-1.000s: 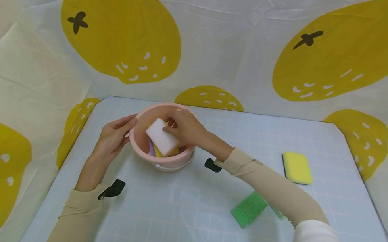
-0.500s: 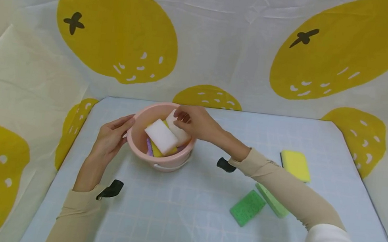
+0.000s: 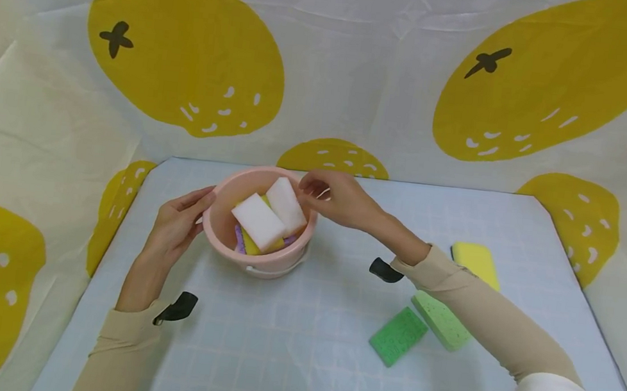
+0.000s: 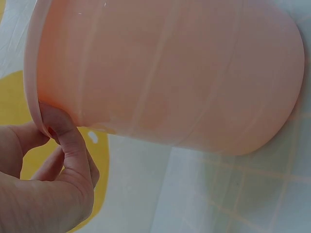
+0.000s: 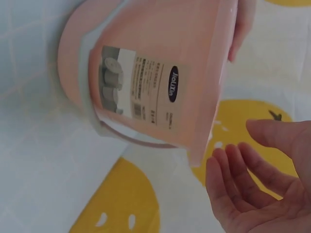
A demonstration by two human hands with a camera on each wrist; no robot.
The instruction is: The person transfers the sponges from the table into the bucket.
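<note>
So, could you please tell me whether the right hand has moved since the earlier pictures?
Yes: judged against the bucket in the head view, the right hand has moved right, from inside it to its right rim.

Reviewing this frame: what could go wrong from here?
The left hand pinches the pink bucket at one side of its rim, so a tug might tip it.

The right-hand white sponge leans near the rim beside the right hand; a careless brush could shift it.

In the head view the right sleeve crosses the yellow sponge; lowering that arm might nudge it.
</note>
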